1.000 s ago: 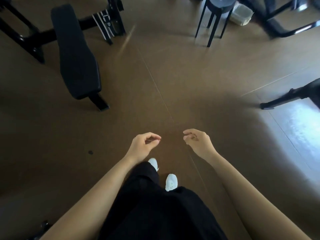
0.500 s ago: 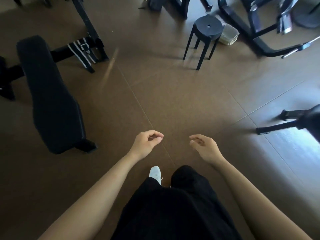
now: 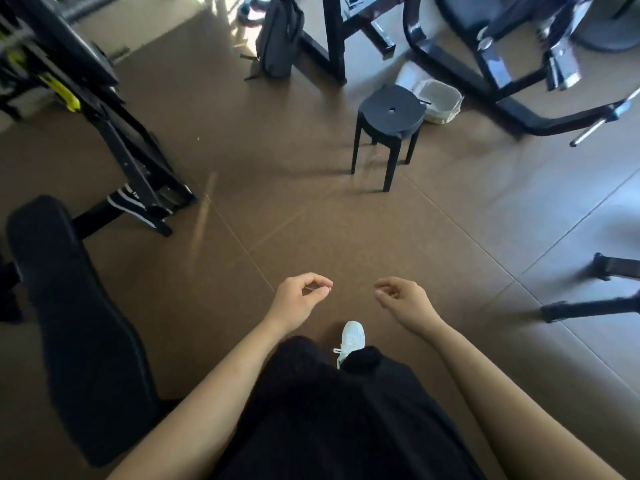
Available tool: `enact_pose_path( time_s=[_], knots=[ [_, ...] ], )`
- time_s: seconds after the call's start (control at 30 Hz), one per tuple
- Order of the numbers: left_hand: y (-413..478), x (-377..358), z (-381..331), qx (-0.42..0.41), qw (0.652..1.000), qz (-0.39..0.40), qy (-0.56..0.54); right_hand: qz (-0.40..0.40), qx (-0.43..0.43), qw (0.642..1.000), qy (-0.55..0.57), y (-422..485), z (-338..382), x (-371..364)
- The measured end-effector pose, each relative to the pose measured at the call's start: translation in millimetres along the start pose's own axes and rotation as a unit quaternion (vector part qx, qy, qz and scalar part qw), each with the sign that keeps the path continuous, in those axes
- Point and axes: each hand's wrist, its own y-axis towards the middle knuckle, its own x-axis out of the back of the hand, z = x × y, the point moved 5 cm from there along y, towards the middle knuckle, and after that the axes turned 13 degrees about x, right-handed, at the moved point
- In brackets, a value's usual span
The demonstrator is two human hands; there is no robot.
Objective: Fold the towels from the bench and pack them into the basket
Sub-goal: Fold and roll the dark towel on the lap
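Hands: carried forward with my step, stool (image 3: pixel 390 110) nearer than before; left hand (image 3: pixel 298 299) and right hand (image 3: pixel 405 299) empty, loosely curled, apart.
Bench (image 3: pixel 69 323): well left of stool, pad bare; towels not in view.
Risk: walking on, I could catch a stool leg.
Basket (image 3: pixel 440 100): just behind stool; no towel visible inside, though its bottom is partly hidden.

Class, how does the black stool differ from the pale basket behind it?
The stool is black; the basket is pale. The stool stands on legs; the basket sits low on the floor. The stool's top is a seat with a small hole; the basket is open-topped. Both stand upright.
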Motion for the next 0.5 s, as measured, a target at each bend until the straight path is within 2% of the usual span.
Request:
enact_pose_path(
  time_s=[0.27, 0.5],
  knots=[
    [158.9, 27.5, -112.5, 0.009, 1.0, 0.021, -0.016, -0.022, -0.017, 0.999, -0.02, 167.8, 31.8, 108.3],
    [336.8, 41.6, -240.3, -0.022, 0.996, 0.084, 0.007, -0.074, -0.051, 0.996, -0.022, 319.2, 45.2, 203.5]
  ],
)
